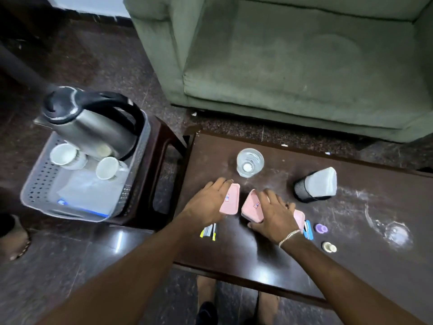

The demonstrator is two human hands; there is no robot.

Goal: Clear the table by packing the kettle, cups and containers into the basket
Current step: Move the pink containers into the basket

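Three pink lidded containers lie on the dark table [269, 259]. My left hand [208, 200] rests on the left container [230, 200], fingers curled over its edge. My right hand [273, 215] covers the middle container [250, 206]; a third pink container [300, 216] peeks out under that hand's far side. The grey perforated basket [35, 184] stands on a side table at the left, holding the steel kettle [93, 127] and two white cups [63, 154] [107, 167]. A clear glass [249, 161] stands on the table behind the containers.
A black mesh holder with white sachets [316, 185] lies tipped at the right. Sachets [208, 232], a blue packet [308, 229], a purple cap [321, 228] and a small cream bottle [329, 247] lie near the front. A green sofa [293, 62] stands behind the table.
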